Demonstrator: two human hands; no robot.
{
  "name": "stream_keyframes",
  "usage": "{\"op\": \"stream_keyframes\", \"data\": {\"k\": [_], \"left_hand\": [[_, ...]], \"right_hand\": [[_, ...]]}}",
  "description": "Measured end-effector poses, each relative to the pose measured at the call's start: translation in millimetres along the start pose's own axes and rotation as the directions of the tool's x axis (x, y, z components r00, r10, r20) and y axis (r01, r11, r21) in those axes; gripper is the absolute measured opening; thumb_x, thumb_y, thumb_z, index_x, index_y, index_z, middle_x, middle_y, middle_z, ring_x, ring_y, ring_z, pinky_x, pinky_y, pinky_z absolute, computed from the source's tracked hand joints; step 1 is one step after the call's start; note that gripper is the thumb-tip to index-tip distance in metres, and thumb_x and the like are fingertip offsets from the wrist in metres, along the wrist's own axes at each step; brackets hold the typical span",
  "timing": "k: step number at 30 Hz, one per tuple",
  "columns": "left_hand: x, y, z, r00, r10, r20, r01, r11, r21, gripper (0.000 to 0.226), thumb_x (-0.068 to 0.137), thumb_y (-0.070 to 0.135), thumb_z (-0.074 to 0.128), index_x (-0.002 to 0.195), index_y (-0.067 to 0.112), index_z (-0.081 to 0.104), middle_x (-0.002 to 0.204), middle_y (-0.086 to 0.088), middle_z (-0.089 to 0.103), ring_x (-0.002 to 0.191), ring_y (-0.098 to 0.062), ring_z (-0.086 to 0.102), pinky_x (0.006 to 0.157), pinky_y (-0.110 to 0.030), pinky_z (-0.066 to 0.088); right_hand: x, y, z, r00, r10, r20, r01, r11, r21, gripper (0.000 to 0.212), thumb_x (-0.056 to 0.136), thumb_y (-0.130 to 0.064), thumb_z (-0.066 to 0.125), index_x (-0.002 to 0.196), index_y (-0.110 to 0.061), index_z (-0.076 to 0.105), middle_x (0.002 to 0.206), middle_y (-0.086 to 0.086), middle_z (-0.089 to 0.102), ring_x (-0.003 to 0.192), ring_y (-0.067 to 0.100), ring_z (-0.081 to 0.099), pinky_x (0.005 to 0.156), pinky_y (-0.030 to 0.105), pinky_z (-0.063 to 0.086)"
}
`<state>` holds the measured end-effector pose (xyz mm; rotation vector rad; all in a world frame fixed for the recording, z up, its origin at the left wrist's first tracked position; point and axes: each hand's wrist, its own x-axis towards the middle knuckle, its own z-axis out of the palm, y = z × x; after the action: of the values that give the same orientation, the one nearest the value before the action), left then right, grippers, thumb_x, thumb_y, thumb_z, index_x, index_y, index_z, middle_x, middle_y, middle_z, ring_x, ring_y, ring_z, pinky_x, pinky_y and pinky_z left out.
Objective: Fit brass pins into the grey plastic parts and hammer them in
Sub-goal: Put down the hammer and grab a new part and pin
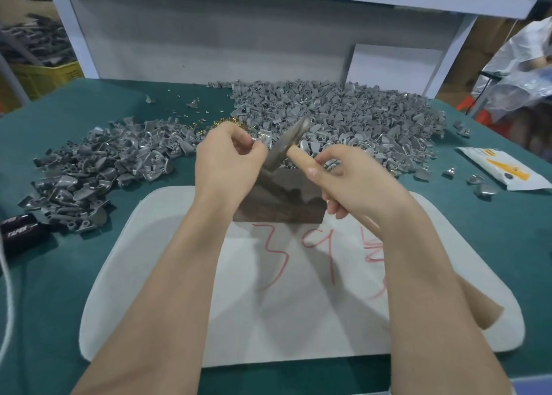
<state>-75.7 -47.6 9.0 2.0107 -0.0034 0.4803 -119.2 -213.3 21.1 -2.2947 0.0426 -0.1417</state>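
My left hand [228, 158] pinches a small grey plastic part [263, 139] above the dark metal block [280, 197]. My right hand [349, 179] grips the wooden handle of a hammer [288, 146], whose blurred metal head is raised beside the left fingers. The handle's end shows under my right forearm. A small heap of brass pins [230, 123] lies just behind my left hand. A big pile of grey parts [343, 113] fills the far middle of the table. A second grey pile [98, 167] lies to the left.
A white mat [167, 275] with red writing lies under the block on the green table [59, 275]. A white and yellow packet [504, 167] sits right, black cylinders [21, 230] left. A few stray grey parts lie near the packet. A person sits at far right.
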Motion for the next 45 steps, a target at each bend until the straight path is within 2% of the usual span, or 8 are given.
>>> {"op": "stream_keyframes", "data": {"k": [14,18,21,25,31,35,40,45], "left_hand": [[0.7,-2.8,6.2,0.994,0.079,0.076,-0.063,0.98,-0.19,0.021,0.084,0.017,0.067,0.074,0.028,0.053,0.078,0.015,0.06,0.066,0.011,0.054,0.068,-0.009,0.042],[-3.7,-0.6,8.9,0.966,0.184,0.18,-0.156,0.975,-0.157,0.016,0.085,0.011,0.066,0.079,0.022,0.055,0.082,0.01,0.062,0.077,-0.005,0.059,0.077,-0.02,0.048],[-8.2,2.4,11.3,0.931,0.26,0.256,-0.235,0.964,-0.123,0.01,0.085,0.01,0.065,0.084,0.017,0.058,0.082,0.008,0.062,0.082,-0.011,0.061,0.075,-0.017,0.046],[-10.3,3.3,14.4,0.931,0.282,0.234,-0.26,0.958,-0.118,0.011,0.086,0.01,0.063,0.092,0.019,0.061,0.088,0.01,0.064,0.087,-0.009,0.061,0.073,-0.009,0.042],[2.2,-3.0,5.9,0.995,-0.038,-0.093,0.012,0.962,-0.272,0.019,0.09,0.015,0.057,0.108,0.02,0.059,0.115,-0.001,0.061,0.103,-0.011,0.059,0.088,-0.022,0.044],[11.7,-8.3,-7.2,0.93,-0.324,-0.173,0.175,0.805,-0.566,0.021,0.091,0.012,0.051,0.111,0.017,0.056,0.096,0.005,0.057,0.075,-0.001,0.051,0.061,-0.005,0.039],[18.4,-13.2,-21.4,0.837,-0.526,-0.149,0.236,0.594,-0.769,0.015,0.094,0.011,0.045,0.106,0.018,0.049,0.094,0.003,0.051,0.073,-0.004,0.046,0.072,-0.018,0.037],[29.1,-9.1,-43.3,0.809,-0.538,-0.237,0.119,0.545,-0.83,0.01,0.091,0.005,0.042,0.097,0.013,0.042,0.088,-0.001,0.043,0.058,-0.01,0.037,0.052,-0.019,0.031]], "right_hand": [[11.9,7.6,-1.3,0.99,-0.013,0.142,0.071,0.91,-0.409,0.028,0.094,-0.04,0.051,0.118,-0.033,0.064,0.073,-0.015,0.053,0.081,0.018,0.051,0.071,0.023,0.034],[14.8,3.0,3.1,0.986,-0.138,-0.097,0.109,0.961,-0.253,0.037,0.091,-0.038,0.057,0.125,-0.026,0.059,0.108,-0.002,0.064,0.091,0.013,0.055,0.078,0.024,0.038],[15.0,-10.1,7.4,0.976,-0.194,-0.097,0.196,0.981,0.005,0.033,0.089,-0.029,0.062,0.122,-0.025,0.06,0.102,-0.004,0.064,0.084,0.013,0.057,0.078,0.03,0.047],[21.0,-18.5,6.1,0.979,-0.184,-0.092,0.177,0.982,-0.072,0.007,0.087,-0.02,0.064,0.086,-0.024,0.07,0.087,-0.004,0.07,0.084,0.01,0.063,0.078,0.027,0.049],[67.5,-11.6,-3.6,0.923,0.112,-0.368,-0.126,0.992,-0.015,0.011,0.092,-0.016,0.059,0.097,-0.019,0.068,0.106,0.002,0.067,0.079,0.013,0.06,0.068,0.027,0.049],[87.2,-15.9,2.8,0.923,0.194,-0.333,-0.211,0.977,-0.015,0.054,0.092,-0.008,0.054,0.142,-0.017,0.038,0.146,0.01,0.036,0.11,0.024,0.056,0.086,0.031,0.048],[80.9,-51.7,34.3,0.993,-0.062,-0.104,0.045,0.986,-0.158,0.04,0.094,-0.014,0.053,0.133,-0.019,0.051,0.137,0.002,0.051,0.074,0.008,0.052,0.08,0.028,0.048],[79.1,-98.0,83.8,0.956,-0.233,0.179,0.278,0.914,-0.295,0.028,0.094,-0.012,0.049,0.117,-0.013,0.065,0.121,0.006,0.064,0.108,0.02,0.06,0.093,0.027,0.045]]}}
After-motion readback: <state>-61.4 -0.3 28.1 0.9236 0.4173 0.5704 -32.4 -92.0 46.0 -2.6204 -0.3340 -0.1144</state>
